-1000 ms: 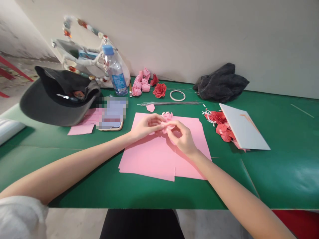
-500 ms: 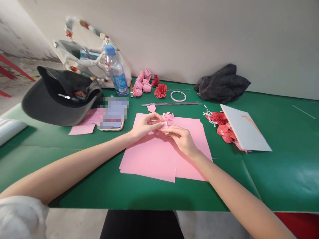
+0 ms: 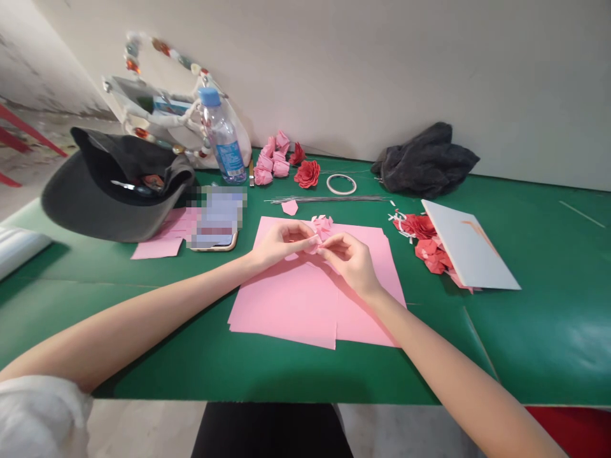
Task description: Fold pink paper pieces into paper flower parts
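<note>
Left hand (image 3: 279,245) and right hand (image 3: 348,259) pinch a small folded pink paper flower (image 3: 323,226), fingertips pressed together; clear plastic bottle's blue label (image 3: 229,159) unreadable.

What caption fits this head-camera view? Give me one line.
Left hand and right hand pinch folded pink paper above pink sheets on a green mat.

Bright, even indoor light leaves white glare on the right of the green bench (image 3: 554,343) and a soft shadow (image 3: 281,381) along its front edge. The wall (image 3: 382,76) bows at the wide-angle edges; the left hand (image 3: 281,245) and right hand (image 3: 351,264) look fairly sharp.
</note>
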`<action>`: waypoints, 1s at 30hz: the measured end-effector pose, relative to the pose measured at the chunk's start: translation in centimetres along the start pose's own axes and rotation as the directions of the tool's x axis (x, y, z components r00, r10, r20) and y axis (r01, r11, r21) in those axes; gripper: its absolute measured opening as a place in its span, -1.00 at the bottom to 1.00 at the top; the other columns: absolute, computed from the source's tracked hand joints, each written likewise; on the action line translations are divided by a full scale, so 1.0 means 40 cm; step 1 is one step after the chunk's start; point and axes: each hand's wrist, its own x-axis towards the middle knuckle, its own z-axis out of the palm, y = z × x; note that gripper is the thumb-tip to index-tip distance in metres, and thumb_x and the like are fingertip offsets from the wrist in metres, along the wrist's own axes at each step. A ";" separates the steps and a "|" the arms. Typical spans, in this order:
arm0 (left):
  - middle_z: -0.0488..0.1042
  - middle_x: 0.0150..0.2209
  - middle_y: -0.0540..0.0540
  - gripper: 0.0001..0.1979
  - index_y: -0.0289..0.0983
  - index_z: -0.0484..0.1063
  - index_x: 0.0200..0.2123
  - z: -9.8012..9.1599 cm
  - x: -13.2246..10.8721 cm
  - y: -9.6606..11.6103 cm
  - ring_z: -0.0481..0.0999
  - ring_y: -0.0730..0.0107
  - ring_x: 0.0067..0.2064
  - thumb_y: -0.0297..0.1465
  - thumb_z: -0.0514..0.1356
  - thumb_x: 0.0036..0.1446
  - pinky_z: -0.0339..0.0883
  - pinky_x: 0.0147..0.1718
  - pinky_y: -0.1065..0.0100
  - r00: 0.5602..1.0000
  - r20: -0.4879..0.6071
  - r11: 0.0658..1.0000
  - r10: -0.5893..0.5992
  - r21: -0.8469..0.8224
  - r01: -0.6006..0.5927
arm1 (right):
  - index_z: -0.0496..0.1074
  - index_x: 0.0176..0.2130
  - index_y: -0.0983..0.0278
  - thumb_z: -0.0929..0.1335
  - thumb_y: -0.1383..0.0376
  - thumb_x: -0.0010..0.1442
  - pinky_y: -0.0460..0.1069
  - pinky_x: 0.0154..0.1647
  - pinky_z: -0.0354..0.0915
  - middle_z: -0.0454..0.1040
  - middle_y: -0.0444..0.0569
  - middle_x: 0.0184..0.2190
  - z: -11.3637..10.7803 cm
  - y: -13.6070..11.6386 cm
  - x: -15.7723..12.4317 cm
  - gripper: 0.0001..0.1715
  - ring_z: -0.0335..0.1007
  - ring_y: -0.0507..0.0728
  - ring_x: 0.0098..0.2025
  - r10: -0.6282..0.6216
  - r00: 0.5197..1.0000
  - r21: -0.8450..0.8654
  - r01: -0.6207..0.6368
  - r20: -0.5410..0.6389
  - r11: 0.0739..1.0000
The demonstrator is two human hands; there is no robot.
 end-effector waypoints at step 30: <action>0.50 -0.34 -0.11 -0.75 -0.35 0.39 -0.31 0.004 -0.001 -0.012 0.53 0.40 -0.30 -0.25 0.24 0.15 0.43 -0.27 0.36 0.997 0.013 0.992 0.080 0.100 -0.080 | 0.39 -0.38 0.26 0.38 0.27 0.16 -0.03 -0.30 0.29 0.45 -0.11 -0.42 -0.003 -0.008 0.004 -0.89 0.38 0.05 -0.36 -0.049 0.998 -0.135 0.052 0.026 0.989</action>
